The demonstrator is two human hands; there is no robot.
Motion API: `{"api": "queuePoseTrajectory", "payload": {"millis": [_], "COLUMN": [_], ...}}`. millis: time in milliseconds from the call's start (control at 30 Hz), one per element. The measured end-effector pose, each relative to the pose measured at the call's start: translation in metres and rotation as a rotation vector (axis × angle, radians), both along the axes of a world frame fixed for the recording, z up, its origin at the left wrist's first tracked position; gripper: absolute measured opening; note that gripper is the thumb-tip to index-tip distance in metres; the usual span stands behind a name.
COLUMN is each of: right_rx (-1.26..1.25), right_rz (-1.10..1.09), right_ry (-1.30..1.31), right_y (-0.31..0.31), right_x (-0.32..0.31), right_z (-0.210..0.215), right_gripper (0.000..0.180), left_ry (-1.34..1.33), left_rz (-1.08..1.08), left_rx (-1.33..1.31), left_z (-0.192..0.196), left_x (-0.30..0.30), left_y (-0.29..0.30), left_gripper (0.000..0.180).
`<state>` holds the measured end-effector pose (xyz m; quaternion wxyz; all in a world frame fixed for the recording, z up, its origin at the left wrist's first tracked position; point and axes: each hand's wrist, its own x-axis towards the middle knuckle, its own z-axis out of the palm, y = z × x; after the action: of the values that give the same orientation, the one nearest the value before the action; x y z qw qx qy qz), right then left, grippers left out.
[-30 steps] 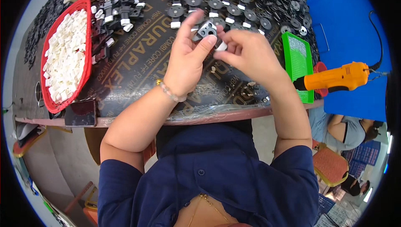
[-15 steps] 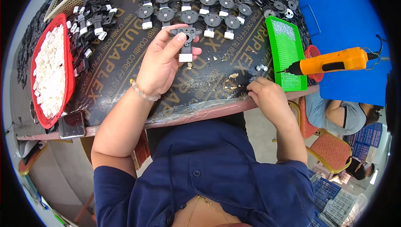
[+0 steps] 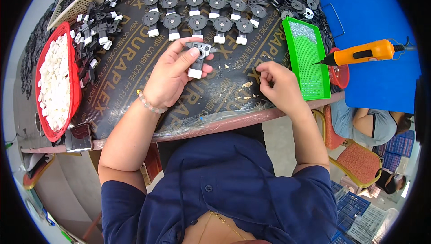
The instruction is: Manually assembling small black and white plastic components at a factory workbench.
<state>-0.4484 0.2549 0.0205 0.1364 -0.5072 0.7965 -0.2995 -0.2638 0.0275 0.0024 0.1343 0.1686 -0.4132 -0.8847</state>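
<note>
My left hand (image 3: 173,73) is closed around a black plastic part (image 3: 200,52) with a round hole and a white tip, the thumb pressing on its face. To its right, my right hand (image 3: 282,87) hovers over the table with curled fingers; whatever they hold, if anything, is hidden. Beyond my hands stand rows of similar black parts, each with a round disc (image 3: 197,22) and a white end. A green tray (image 3: 327,75) with small silvery pieces and a perforated plate lies just right of my right hand.
An orange electric screwdriver (image 3: 364,52) hangs at the right, its tip over the tray, near a red cup (image 3: 342,77). At left are a red basket (image 3: 77,78) of white pieces, loose black parts and a phone (image 3: 79,137). Black discs (image 3: 296,5) pile up at the far right.
My right hand has lifted and moved up and left from beside the small round metal pieces, which no longer show. My left hand has tilted the black part and lowered it slightly.
</note>
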Motion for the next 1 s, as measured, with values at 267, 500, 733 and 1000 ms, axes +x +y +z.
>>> {"api": "queuePoseTrajectory", "payload": {"millis": [267, 500, 733, 1000], "right_rx": [-0.4, -0.213, -0.088, -0.24], "right_rz": [0.03, 0.182, 0.161, -0.112], "right_ry": [-0.873, -0.745, -0.348, 0.341], "right_y": [-0.031, -0.072, -0.09, -0.08], "right_x": [-0.003, 0.021, 0.024, -0.027], "right_z": [0.002, 0.022, 0.037, 0.039], "right_gripper": [0.033, 0.03, 0.03, 0.021], "left_ry": [-0.025, -0.048, -0.019, -0.175], "left_rz": [-0.132, -0.221, -0.213, -0.115], "left_rx": [0.003, -0.004, 0.012, -0.008], "left_z": [-0.001, -0.002, -0.007, -0.001], "left_x": [-0.001, -0.002, 0.001, 0.0], "left_y": [0.008, 0.011, 0.01, 0.007], "left_gripper": [0.042, 0.046, 0.043, 0.033]}}
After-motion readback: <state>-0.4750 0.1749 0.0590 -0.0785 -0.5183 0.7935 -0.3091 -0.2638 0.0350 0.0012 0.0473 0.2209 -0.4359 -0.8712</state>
